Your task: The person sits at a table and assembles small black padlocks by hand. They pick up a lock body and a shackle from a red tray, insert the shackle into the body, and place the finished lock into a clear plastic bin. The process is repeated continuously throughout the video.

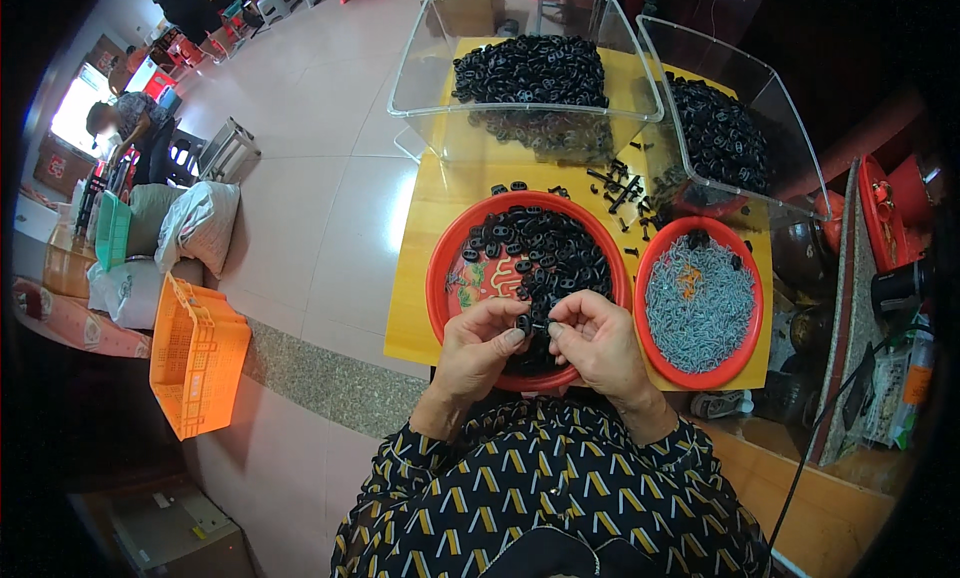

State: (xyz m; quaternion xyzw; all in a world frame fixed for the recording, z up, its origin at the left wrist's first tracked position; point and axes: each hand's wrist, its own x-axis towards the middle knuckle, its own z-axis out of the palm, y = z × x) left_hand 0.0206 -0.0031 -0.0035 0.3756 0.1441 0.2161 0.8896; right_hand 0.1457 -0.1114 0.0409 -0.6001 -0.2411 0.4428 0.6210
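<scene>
Over a red basin (437, 303), my two hands meet close together. My left hand (474, 348) pinches a small black oval plastic piece (524, 324) with two holes between thumb and fingers. Just across from it, my right hand (602, 348) is closed in a pinch at the same piece; what its fingertips hold is too small to make out. Below and beyond lies a heap of similar black pieces (575, 258), covering much of the basin's patterned bottom. To the right stands a smaller red basin (641, 313) full of silvery screws (700, 318).
Two clear plastic bins (400, 93) of black pieces stand at the back of the yellow table (410, 328). Loose black bits (625, 193) lie before them. An orange crate (200, 353) and white sacks (200, 223) are on the left floor. Another person (140, 123) works far left.
</scene>
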